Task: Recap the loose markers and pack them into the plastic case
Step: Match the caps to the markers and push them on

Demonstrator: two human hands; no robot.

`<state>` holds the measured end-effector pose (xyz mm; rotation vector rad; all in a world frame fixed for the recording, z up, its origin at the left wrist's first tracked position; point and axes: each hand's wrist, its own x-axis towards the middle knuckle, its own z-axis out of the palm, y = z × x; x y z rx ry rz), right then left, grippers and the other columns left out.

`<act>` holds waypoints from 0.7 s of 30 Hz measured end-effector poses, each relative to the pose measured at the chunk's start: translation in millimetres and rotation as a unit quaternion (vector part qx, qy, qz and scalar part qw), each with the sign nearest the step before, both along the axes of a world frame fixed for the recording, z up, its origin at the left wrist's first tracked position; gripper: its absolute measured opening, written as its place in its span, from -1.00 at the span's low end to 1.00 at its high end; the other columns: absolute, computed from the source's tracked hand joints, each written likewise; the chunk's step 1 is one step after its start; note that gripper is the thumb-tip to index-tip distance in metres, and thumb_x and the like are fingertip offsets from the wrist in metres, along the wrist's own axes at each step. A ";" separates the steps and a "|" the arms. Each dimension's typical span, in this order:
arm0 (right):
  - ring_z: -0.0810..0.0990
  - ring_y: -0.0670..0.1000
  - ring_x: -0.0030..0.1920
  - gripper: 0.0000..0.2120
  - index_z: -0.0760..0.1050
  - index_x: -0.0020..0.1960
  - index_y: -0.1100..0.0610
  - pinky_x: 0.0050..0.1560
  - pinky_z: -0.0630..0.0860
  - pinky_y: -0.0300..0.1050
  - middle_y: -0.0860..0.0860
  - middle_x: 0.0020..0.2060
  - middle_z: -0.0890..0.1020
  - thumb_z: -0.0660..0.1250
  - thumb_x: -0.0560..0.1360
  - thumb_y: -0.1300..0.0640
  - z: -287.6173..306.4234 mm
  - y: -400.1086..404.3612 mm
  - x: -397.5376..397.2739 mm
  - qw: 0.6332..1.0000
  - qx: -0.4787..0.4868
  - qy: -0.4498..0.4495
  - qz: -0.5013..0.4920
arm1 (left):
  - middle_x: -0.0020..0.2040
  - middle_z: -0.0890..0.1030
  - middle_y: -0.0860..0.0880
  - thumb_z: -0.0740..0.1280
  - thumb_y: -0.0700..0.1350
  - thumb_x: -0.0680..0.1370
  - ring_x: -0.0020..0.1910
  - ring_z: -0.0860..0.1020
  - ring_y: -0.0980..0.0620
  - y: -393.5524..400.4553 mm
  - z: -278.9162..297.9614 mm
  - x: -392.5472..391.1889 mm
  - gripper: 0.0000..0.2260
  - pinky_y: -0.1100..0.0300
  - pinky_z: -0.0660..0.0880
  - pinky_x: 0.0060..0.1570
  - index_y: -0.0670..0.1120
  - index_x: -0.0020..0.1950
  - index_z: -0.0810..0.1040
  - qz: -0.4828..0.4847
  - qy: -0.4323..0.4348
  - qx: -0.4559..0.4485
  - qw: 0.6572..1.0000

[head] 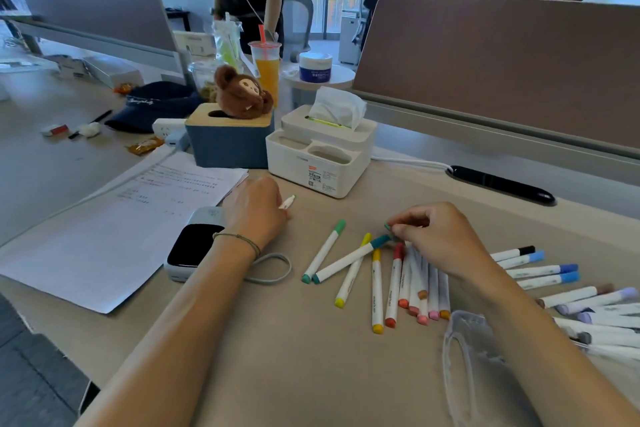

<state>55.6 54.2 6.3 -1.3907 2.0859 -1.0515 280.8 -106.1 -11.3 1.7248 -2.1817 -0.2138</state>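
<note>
Left hand: my left hand (254, 208) was curled shut around a white-barrelled marker (287, 202), whose bare end poked out up and to the right of my knuckles.
Right hand: my right hand (434, 236) was pinched closed, thumb and forefinger on a small teal marker cap (388, 227) (I judged it a cap; it was tiny and partly hidden).
Key relation: the cap sat to the right of the marker held in my left hand, the two well apart across bare beige desk (311, 374), with the marker's long axis tilted roughly toward the cap.
Nearer hand: each hand already held its own half, so I judged the next move was bringing them together.
Loose markers: a fan of yellow, red and pink-capped white markers (408, 288) lay just under my right hand, barrels running toward me.
Case: the clear plastic case (467, 350) lay by my right forearm, nearest that arm, apparently empty.
</note>
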 end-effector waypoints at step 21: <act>0.56 0.04 0.02 -0.76 0.63 0.14 -0.03 -0.04 0.48 -0.11 0.01 0.06 0.63 0.49 0.50 -0.03 -1.6 -54.7 -19.0 0.919 0.124 0.365 0.080 | -0.21 0.73 0.06 0.38 -0.06 0.60 -0.26 0.68 0.20 51.8 19.0 -38.7 -0.91 0.34 0.55 -0.21 -0.02 0.07 0.63 -0.202 0.333 0.229 0.892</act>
